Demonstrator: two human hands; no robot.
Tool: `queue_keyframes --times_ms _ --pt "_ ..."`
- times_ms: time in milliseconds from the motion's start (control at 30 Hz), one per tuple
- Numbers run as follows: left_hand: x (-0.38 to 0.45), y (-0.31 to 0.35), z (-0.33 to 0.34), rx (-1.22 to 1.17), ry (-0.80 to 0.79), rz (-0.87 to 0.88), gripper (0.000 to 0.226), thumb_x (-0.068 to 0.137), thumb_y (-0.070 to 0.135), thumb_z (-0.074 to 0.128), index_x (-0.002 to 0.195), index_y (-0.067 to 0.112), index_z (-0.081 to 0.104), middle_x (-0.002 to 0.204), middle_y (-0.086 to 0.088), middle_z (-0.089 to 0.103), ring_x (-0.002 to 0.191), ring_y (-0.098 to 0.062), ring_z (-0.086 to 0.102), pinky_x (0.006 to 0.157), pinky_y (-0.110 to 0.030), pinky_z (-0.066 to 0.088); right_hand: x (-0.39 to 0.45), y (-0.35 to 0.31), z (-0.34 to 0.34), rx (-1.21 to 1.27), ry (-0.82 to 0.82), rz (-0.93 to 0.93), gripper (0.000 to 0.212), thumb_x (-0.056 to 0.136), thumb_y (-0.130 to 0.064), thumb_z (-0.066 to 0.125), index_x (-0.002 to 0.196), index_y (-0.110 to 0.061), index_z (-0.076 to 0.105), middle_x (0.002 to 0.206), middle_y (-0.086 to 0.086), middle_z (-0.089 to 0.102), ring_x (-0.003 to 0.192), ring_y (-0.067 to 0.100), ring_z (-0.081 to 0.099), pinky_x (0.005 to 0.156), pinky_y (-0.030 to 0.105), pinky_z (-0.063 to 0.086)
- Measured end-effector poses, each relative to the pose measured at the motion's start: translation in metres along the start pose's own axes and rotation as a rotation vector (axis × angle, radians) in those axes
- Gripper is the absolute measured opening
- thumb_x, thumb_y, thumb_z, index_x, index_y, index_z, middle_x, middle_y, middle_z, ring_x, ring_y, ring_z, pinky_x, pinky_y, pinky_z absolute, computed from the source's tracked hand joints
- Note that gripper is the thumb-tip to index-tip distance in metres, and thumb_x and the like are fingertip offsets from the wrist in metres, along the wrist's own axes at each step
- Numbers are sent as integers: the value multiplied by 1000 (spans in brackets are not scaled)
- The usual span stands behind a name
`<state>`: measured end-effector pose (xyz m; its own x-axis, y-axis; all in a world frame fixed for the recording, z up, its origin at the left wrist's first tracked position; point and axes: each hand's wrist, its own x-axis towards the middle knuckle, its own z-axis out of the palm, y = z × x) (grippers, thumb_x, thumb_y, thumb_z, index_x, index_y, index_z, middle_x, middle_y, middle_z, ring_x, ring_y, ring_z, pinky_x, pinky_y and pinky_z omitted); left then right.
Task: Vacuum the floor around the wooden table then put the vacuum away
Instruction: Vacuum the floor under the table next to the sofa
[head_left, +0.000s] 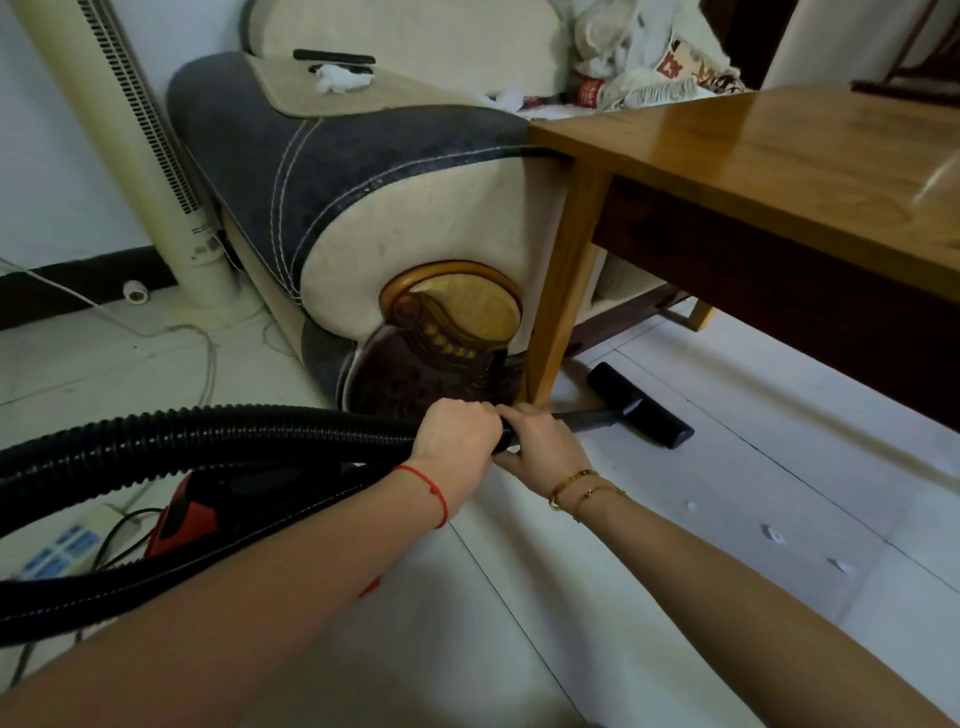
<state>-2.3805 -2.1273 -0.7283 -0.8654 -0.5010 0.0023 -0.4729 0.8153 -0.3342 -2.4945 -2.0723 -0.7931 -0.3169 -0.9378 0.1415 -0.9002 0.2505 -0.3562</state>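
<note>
Hands, left hand (457, 434) and right hand (537, 441), grip clenched around vacuum hose (208, 441), nozzle (641, 405) beside table leg (561, 291).

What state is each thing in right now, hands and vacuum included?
Left hand: closed around the hose end.
Right hand: closed around the wand.
Hose: looped, off the floor.
Floor nozzle: flat on the tiles by the table leg.
Paper scraps: lying unvacuumed.

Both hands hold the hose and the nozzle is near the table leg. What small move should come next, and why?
Probably draw the floor nozzle back toward the paper scraps on the floor tiles to its right: they lie unswept, and both hands already grip the hose.
</note>
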Motion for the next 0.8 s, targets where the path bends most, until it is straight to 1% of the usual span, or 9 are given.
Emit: queue_keyframes --times_ms 67,200,300,433,567,633,700,733,800 --pt "18 12 9 -23 0 -1 23 94 20 53 115 11 52 106 -2 61 93 -20 64 64 -30 39 5 20 3 -4 -6 -1 39 84 -29 63 122 -23 55 108 5 61 95 25 60 73 34 51" --pt "63 35 25 -70 2 18 20 93 18 53 112 12 53 106 -2 63 93 -20 65 63 -29 37 21 64 2 14 -24 16 41 83 -30 65 122 -20 57 113 7 64 101 27 61 80 43 52" --pt "99 54 33 -82 44 40 19 93 20 55 111 13 55 103 -2 65 91 -20 65 62 -29 38 34 101 -2 11 -33 39 44 83 -29 66 125 -19 56 115 8 64 101 27 61 82 44 52" --pt "147 83 40 -86 74 80 17 94 18 52 109 16 58 104 -1 65 93 -19 65 64 -28 39 46 152 -8 -4 -39 94 44 82 -23 67 124 -17 57 118 10 62 105 29 59 86 44 50" --pt "192 112 39 -116 100 133 19 95 19 51 112 16 58 108 -1 64 98 -20 63 66 -27 37 51 200 -20 45 -14 178 36 83 -21 68 118 -14 60 114 9 63 104 28 59 86 37 49" --pt "211 127 36 -143 87 147 16 95 19 52 109 17 59 100 0 63 95 -19 64 65 -28 37 51 221 -26 58 -17 215 35 83 -19 69 116 -12 62 113 10 64 105 27 60 89 39 49" --pt "225 143 34 -131 82 158 12 95 19 53 105 17 59 80 3 54 83 -16 62 60 -26 37 49 240 -33 51 -9 238 31 82 -16 70 111 -9 63 109 11 65 102 29 61 90 42 50" --pt "230 151 33 -123 80 164 12 95 19 53 105 16 59 75 3 50 78 -15 60 59 -26 37 47 248 -36 45 -4 248 29 82 -15 70 110 -8 63 107 12 65 101 29 62 90 42 50" --pt "237 164 32 -139 86 174 14 96 22 53 106 15 59 83 3 57 79 -15 60 59 -25 36 42 261 -41 34 -7 268 29 82 -14 70 109 -8 63 106 13 65 101 30 61 91 42 50"
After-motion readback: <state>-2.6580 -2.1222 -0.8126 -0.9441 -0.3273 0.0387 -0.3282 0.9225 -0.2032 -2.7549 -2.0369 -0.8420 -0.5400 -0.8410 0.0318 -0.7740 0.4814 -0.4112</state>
